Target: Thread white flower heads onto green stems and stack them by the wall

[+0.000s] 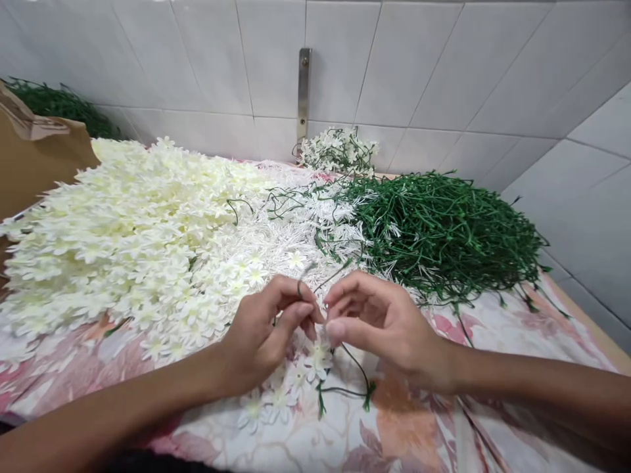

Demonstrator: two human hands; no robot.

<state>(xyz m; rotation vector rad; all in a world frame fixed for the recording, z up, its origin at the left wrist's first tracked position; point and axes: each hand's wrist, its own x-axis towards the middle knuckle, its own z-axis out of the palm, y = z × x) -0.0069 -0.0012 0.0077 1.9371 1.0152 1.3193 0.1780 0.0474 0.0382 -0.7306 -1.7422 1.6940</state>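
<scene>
My left hand (273, 325) is closed in a pinch, with part of a green plastic flower stem (365, 371) at its fingers. Opposite it, my right hand (382, 322) is also closed, thumb against bent fingers at the same branching stem; exactly what lies between those fingertips is hidden. The stem's lower branches hang below my hands, and thin ends rise above them. Just under my fingertips, a white artificial flower (318, 360) shows in part. Several loose white blossoms (252, 408) lie on the cloth below my left hand.
A large heap of cream-white blossoms (128, 223) fills the left side. White thin pieces (280, 243) spread across the middle, beside a pile of green stems (444, 230). Finished-looking flower sprigs (340, 150) rest by the tiled wall. A brown cardboard box (39, 157) stands at left.
</scene>
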